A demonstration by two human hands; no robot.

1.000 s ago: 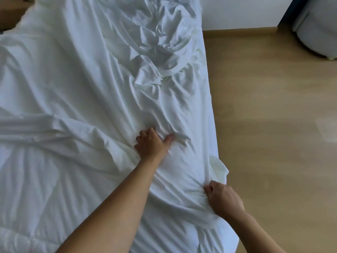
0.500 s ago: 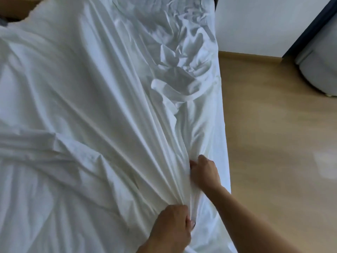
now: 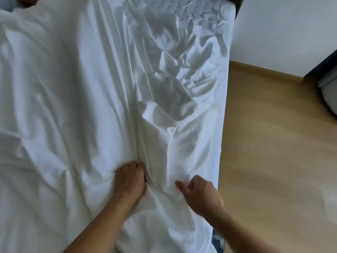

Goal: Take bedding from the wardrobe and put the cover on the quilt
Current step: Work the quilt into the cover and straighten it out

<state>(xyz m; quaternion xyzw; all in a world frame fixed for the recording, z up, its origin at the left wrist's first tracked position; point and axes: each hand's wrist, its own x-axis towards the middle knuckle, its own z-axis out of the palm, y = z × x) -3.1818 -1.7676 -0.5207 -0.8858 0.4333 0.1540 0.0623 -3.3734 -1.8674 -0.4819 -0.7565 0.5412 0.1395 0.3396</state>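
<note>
White cover (image 3: 76,99) is spread all over the bed (image 3: 221,136), smooth-ish on the left and properly crumpled up towards the far right side. Left hand (image 3: 130,179) sits on it near the bottom middle, fingers bent into the fabric with creases running into it, but I honestly can't tell if it's gripping or just pressing down. Right hand (image 3: 200,195) is just beside it near the bed's edge, a bit blurry, index finger stuck out, the rest loosely curled, nothing in it. Wooden floor (image 3: 273,161) on the right.
</note>
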